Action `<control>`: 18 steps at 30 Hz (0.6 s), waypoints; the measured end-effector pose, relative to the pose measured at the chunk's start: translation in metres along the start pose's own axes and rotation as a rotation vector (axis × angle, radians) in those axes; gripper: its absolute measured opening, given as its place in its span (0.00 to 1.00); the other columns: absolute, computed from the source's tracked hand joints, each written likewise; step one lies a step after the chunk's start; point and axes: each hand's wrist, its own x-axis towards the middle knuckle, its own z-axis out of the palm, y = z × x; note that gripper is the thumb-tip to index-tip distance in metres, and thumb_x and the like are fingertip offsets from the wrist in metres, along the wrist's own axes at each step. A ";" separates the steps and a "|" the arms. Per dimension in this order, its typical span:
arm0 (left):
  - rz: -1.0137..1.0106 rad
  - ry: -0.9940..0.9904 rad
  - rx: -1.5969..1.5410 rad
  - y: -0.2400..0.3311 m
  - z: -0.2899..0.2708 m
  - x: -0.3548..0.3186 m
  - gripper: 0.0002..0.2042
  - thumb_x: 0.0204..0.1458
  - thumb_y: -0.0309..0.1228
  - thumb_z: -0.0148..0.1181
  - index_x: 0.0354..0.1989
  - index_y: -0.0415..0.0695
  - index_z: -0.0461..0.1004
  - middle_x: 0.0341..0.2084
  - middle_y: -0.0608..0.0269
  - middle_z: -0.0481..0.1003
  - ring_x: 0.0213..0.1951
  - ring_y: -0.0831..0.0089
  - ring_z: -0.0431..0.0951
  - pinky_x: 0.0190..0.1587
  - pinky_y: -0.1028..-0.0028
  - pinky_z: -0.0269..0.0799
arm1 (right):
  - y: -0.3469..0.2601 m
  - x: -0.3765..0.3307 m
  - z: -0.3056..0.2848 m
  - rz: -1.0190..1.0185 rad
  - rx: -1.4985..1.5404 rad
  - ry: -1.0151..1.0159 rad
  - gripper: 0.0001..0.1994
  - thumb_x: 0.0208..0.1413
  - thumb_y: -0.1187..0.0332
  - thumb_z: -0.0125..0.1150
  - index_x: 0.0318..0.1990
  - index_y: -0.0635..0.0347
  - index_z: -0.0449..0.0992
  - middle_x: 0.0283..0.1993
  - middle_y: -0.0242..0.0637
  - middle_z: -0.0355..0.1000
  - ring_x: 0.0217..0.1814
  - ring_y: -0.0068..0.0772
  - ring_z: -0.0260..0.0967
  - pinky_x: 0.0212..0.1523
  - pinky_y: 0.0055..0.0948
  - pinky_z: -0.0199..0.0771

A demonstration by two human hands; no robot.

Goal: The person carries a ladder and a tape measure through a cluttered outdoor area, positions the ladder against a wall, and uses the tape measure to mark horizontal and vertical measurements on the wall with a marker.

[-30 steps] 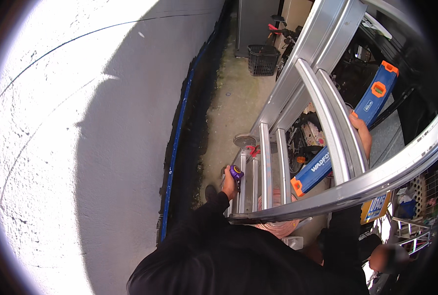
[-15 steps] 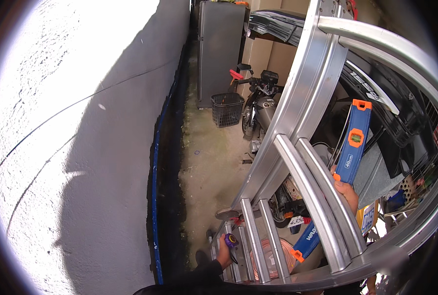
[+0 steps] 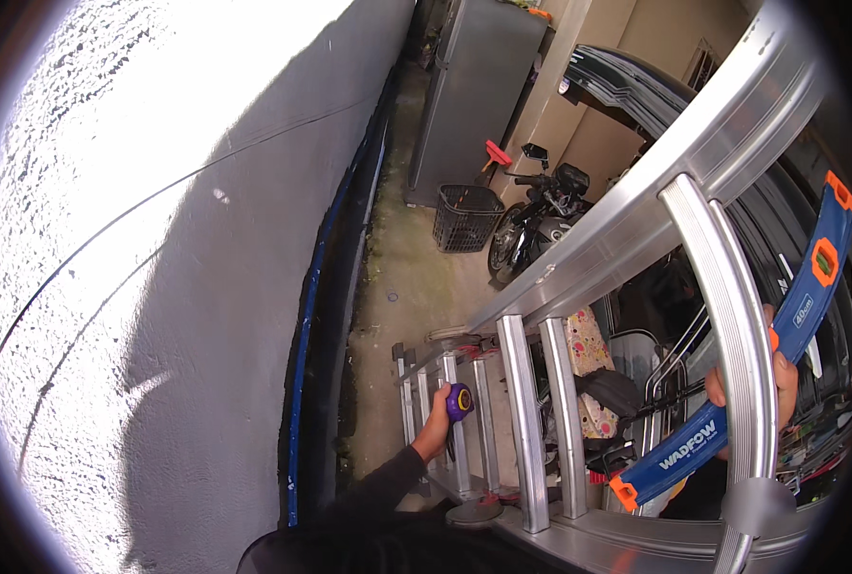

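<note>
I look down from high on an aluminium ladder (image 3: 636, 239) leaning beside a white wall (image 3: 158, 249). My left hand (image 3: 436, 426) grips a ladder rail low down and also holds a purple and yellow tape measure (image 3: 458, 402). My right hand (image 3: 780, 368) reaches behind a rung (image 3: 732, 325) and holds a long blue spirit level (image 3: 732, 411) with orange ends, tilted diagonally behind the ladder. My dark sleeve (image 3: 378, 497) fills the lower edge.
Far below lies a narrow concrete floor (image 3: 397, 287) along the wall, with a blue pipe (image 3: 306, 316) at its base. A black wire basket (image 3: 466, 218), a parked motorcycle (image 3: 536, 215), a grey metal cabinet (image 3: 479, 96) and a floral cushion (image 3: 589, 373) stand beneath the ladder.
The view has swung upward and farther along the passage, bringing the cabinet and motorcycle into sight. Both hands keep their hold; the level now appears lower right.
</note>
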 end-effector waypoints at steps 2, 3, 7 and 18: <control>0.090 0.042 0.032 0.034 0.010 0.040 0.30 0.67 0.61 0.41 0.51 0.46 0.75 0.41 0.65 0.77 0.45 0.71 0.76 0.56 0.70 0.68 | 0.000 0.016 -0.011 -0.038 -0.041 -0.077 0.21 0.67 0.60 0.51 0.60 0.65 0.62 0.33 0.43 0.72 0.15 0.23 0.58 0.19 0.30 0.66; 0.115 0.073 0.055 0.049 0.013 0.059 0.30 0.68 0.61 0.40 0.52 0.46 0.75 0.41 0.65 0.77 0.45 0.71 0.76 0.57 0.70 0.67 | 0.004 0.022 -0.017 -0.048 -0.057 -0.061 0.21 0.67 0.59 0.51 0.60 0.65 0.62 0.32 0.43 0.71 0.15 0.23 0.58 0.19 0.29 0.67; 0.164 -0.051 0.093 0.124 0.026 0.154 0.34 0.65 0.66 0.43 0.59 0.45 0.70 0.49 0.64 0.72 0.53 0.74 0.69 0.65 0.71 0.58 | 0.025 0.061 -0.049 0.004 -0.039 0.050 0.18 0.66 0.59 0.55 0.53 0.63 0.67 0.29 0.40 0.70 0.15 0.22 0.61 0.21 0.26 0.71; 0.422 0.006 0.093 0.324 0.068 0.422 0.31 0.66 0.64 0.42 0.54 0.47 0.71 0.44 0.66 0.73 0.48 0.76 0.71 0.59 0.73 0.62 | 0.146 0.323 -0.110 -0.213 -0.049 -0.352 0.10 0.63 0.67 0.68 0.33 0.58 0.72 0.25 0.32 0.68 0.20 0.18 0.64 0.28 0.20 0.73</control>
